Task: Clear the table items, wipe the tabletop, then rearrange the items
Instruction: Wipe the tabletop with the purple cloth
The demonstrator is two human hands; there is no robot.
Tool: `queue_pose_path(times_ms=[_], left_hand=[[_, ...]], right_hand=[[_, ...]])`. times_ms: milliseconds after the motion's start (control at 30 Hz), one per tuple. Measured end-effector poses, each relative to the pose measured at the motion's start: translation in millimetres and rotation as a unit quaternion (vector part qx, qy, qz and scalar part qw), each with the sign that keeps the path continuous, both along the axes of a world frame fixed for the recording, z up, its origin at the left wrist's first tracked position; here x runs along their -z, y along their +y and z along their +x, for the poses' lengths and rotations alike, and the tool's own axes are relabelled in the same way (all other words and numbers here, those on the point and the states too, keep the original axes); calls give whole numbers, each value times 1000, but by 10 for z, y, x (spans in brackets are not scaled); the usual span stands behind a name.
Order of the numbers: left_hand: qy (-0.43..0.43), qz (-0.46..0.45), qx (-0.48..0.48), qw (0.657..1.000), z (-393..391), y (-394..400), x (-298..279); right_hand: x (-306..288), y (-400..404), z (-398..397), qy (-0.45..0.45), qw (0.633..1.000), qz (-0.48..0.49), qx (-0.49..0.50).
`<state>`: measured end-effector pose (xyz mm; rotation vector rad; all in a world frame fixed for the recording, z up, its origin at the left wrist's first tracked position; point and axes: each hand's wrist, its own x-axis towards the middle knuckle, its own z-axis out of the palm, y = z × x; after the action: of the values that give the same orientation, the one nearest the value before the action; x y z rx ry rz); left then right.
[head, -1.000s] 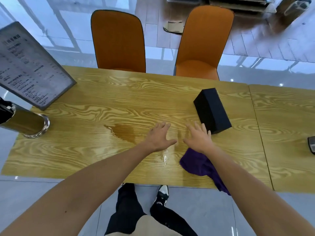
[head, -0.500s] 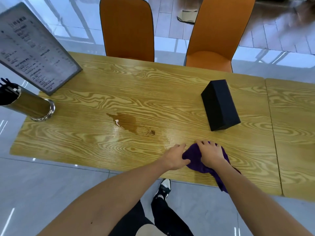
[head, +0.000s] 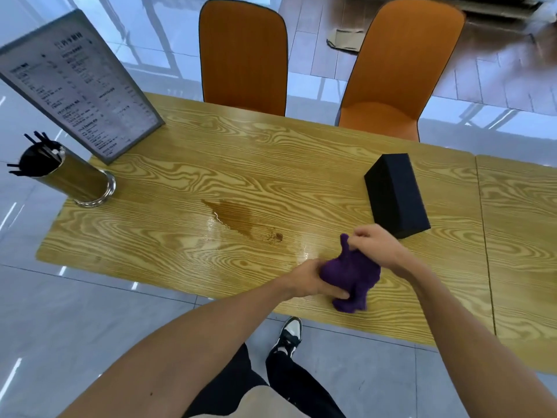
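1. While both hands work near the front edge of the wooden table [head: 168, 236], the purple cloth [head: 351, 274] is bunched up between them, its lower end touching the tabletop.
2. The left hand [head: 310, 280] is closed around the cloth's left side, thumb pressed under the bundle.
3. The right hand [head: 376, 244] pinches an upper fold of the cloth with curled fingertips [head: 354, 238] (a small peak of fabric sticks up just beside them).
4. A brown spill [head: 238, 218] lies on the tabletop to the left of the hands, apart from the cloth, with a wet sheen around it.
5. A black box [head: 394, 194] stands just beyond the right hand, near it but not touching.
6. At the far left corner stands a tilted menu board [head: 78, 86], and beside it a metal holder [head: 75, 179] filled with dark sticks.
7. Two orange chairs [head: 244, 55] sit at the far side of the table.
8. A black-and-white shoe [head: 289, 334] shows on the grey floor below the table edge.
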<state>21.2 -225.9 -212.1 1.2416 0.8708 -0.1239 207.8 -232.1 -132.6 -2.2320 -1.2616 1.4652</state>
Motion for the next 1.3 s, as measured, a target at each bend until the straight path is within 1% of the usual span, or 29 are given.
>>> queue_pose_path(times_ms=[33, 100, 167, 233, 300, 333, 400, 467, 533, 600, 700, 833, 933, 1033, 1100, 1167, 1300], left_hand=[[-22, -18, 1, 1000, 4, 9, -85], [-55, -24, 8, 998, 35, 49, -273], [-76, -42, 8, 996, 81, 103, -477], [-98, -82, 5, 992, 111, 184, -700], [-135, -111, -29, 984, 85, 314, -890], [-150, -112, -51, 981, 48, 396, -973], [-166, -88, -88, 978, -76, 574, -1138], [-156, -24, -110, 981, -256, 770, -1270], [-121, 55, -114, 985, -453, 963, -1362], [-89, 125, -108, 982, -675, 1150, -1404], [-48, 190, -98, 976, -997, 1365, -1479], [-23, 186, -186, 965, -1467, 1600, -1582], [-3, 205, -266, 942, -1821, 1738, -1638], [-6, 182, -341, 922, -2157, 1869, -1641], [-16, 174, -363, 915, -2318, 1921, -1639], [-15, 168, -391, 905, -2418, 1955, -1657], [-32, 161, -432, 887, -2495, 1979, -1754]], right_hand=[[-131, 73, -1, 32, 999, -4, 16], [-409, 196, -29, 84, 996, 0, 28], [-645, 320, -77, 115, 992, 38, 26], [-849, 442, -134, 140, 985, 97, 38], [-990, 548, -186, 171, 973, 144, 64], [-1022, 593, -204, 183, 968, 151, 83], [-1035, 644, -256, 199, 964, 118, 128], [-986, 681, -351, 225, 963, 37, 145], [-955, 712, -513, 248, 964, -1, 99], [-946, 801, -718, 250, 966, 2, 57], [-946, 1012, -979, 239, 969, 30, 54], [-890, 1285, -1285, 258, 957, 96, 90], [-858, 1422, -1463, 265, 946, 141, 123], [-815, 1528, -1626, 265, 943, 153, 134], [-801, 1584, -1767, 265, 945, 146, 127], [-765, 1633, -1900, 292, 940, 131, 120], [-679, 1698, -2062, 361, 922, 27, 141]])
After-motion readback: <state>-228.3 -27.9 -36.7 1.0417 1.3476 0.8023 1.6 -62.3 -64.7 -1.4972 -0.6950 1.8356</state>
